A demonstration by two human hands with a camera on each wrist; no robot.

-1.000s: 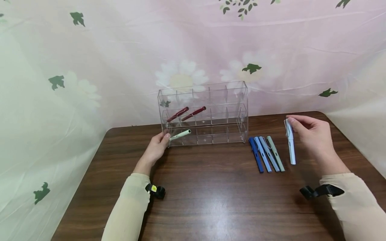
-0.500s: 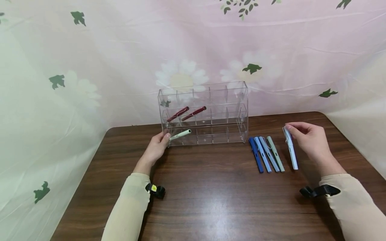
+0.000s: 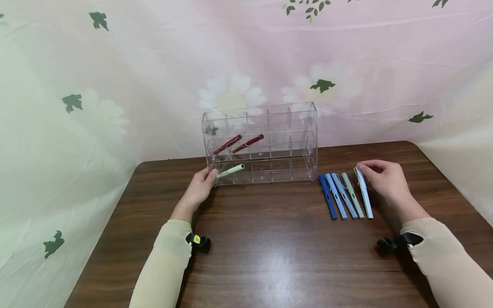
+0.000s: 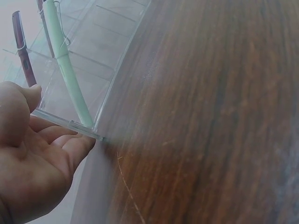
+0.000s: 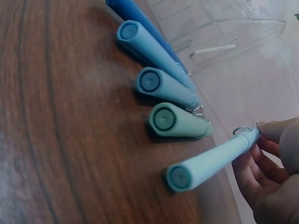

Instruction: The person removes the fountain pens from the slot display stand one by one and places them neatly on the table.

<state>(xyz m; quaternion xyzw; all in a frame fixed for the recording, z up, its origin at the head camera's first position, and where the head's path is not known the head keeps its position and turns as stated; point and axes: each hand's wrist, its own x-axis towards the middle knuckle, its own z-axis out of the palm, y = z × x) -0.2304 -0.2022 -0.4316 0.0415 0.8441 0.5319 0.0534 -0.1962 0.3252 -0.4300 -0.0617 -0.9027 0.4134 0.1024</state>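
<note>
My right hand (image 3: 387, 182) pinches a pale blue pen (image 3: 365, 194) by its cap end, near the clip. The pen's other end points toward me, close over the table beside a sage green pen (image 3: 353, 195). Left of that, in a row, lie a grey-blue pen (image 3: 344, 196), a light blue pen (image 3: 336, 196) and a dark blue pen (image 3: 327, 196). My left hand (image 3: 199, 188) grips the lower left end of a clear tiered pen holder (image 3: 279, 176), thumb on the near side and fingers underneath in the left wrist view.
In the holder's front tier leans a mint green pen (image 3: 231, 171). Two dark red pens (image 3: 228, 144) (image 3: 248, 143) lean in the middle tier. A flowered cloth (image 3: 165, 85) hangs behind the brown wooden table (image 3: 250, 239).
My right hand has moved left and slightly down with the pale blue pen, bringing it beside the row of pens. My left hand stays on the holder.
</note>
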